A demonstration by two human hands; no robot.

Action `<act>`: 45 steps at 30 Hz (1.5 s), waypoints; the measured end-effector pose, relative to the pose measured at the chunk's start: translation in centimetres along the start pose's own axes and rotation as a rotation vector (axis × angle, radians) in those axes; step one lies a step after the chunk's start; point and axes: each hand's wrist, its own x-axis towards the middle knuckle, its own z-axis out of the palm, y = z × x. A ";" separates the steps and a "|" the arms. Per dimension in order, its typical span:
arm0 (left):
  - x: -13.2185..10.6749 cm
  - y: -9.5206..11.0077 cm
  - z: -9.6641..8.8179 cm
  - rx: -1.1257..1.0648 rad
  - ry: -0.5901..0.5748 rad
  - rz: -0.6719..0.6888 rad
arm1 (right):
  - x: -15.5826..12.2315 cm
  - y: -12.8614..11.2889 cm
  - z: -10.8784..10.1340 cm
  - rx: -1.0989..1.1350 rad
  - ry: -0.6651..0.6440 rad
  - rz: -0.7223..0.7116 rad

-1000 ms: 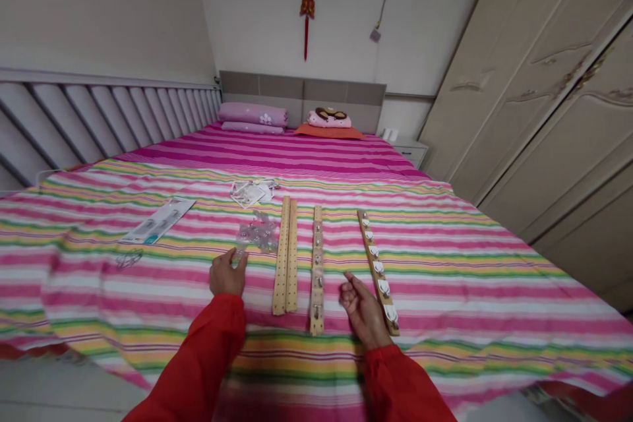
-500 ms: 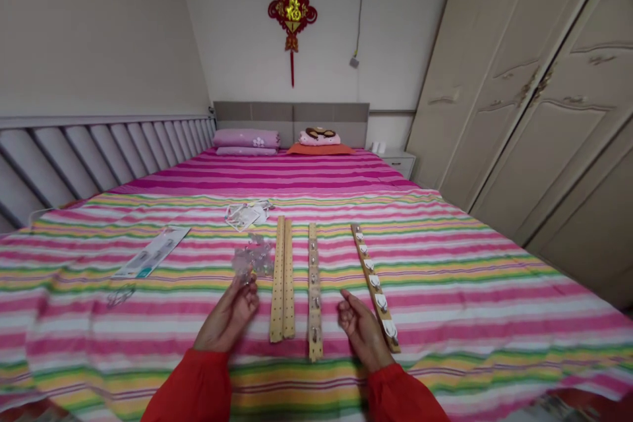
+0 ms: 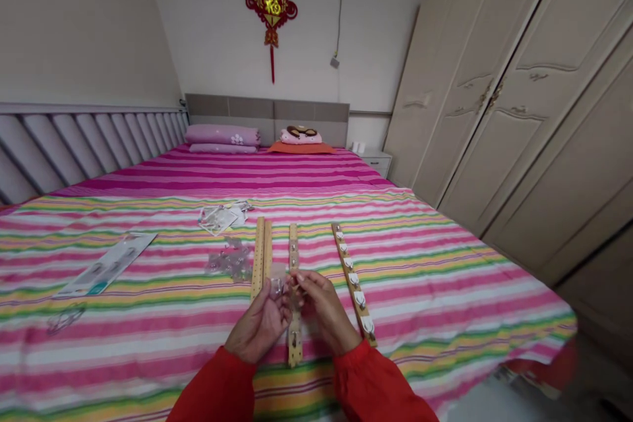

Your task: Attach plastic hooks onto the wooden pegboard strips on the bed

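Left hand [image 3: 262, 326]: has moved off from beside the pile of clear hooks [image 3: 231, 262] and come inward; it stands before the middle wooden strip [image 3: 295, 346].
Left grip: thumb and fingers clamped on a clear plastic piece [image 3: 277, 270].
Right hand [image 3: 324, 306]: has shifted inward from the gap beside the strip with white hooks [image 3: 353, 285] to meet the left.
Right grip: thumb and fingertips drawn close at the edge of the piece; whether they pinch it cannot be told.
Clear plastic piece: held above the bed, between the hands, in front of the middle wooden strip; fine detail blurred.
Bearing on the work: judged a passage from one-handed picking to two-handed handling; the piece is not yet fixed to anything visible.
Middle wooden strip: lies lengthwise, bears clear-backed hooks, partly hidden by the hands.
Paired bare strips [image 3: 258, 257]: side by side, left of the middle strip, perforated.
Hook card [image 3: 111, 264]: flat at far left, well apart from the hands.
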 end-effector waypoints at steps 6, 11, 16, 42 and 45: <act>1.2 -0.6 -1.5 0.041 0.042 -0.020 | 1.0 1.0 0.0 -0.010 -0.003 0.001; 2.5 0.3 -1.7 0.192 0.125 0.019 | 2.7 1.2 -0.1 -0.030 0.003 0.025; 4.8 3.4 -0.1 0.638 0.176 0.134 | 6.1 0.5 -0.4 -0.078 0.054 0.000; 22.7 10.3 -1.9 1.242 0.405 0.551 | 22.5 3.6 -6.0 -0.298 0.293 -0.050; 23.3 10.0 -2.9 1.278 0.437 0.564 | 22.7 4.6 -6.5 -0.291 0.302 -0.056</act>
